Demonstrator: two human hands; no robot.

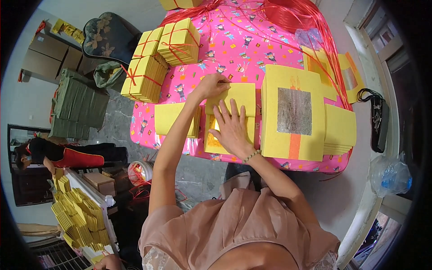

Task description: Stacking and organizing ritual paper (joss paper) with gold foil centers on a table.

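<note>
A yellow paper sheet [231,94] lies partly folded over on the table in front of me, its upper flap turned down across a lower part with a gold patch [213,137]. At the flap's upper left corner, my left hand [210,87] has its fingers bent and closed on the paper edge. My right hand [234,130] rests flat on the sheet with its fingers spread. Left of it sits a stack of folded yellow paper [175,119], partly behind my left forearm. On the right lies a large stack of yellow sheets [292,76] with a silver square and an orange stripe.
Bundles tied with red string [146,81] stand at the table's far left. Red plastic strands [288,15] trail along the far and right side. Another folded stack [340,130] sits at the right edge. Two other people, one in a red apron [83,162], are at the left near another paper-laden table.
</note>
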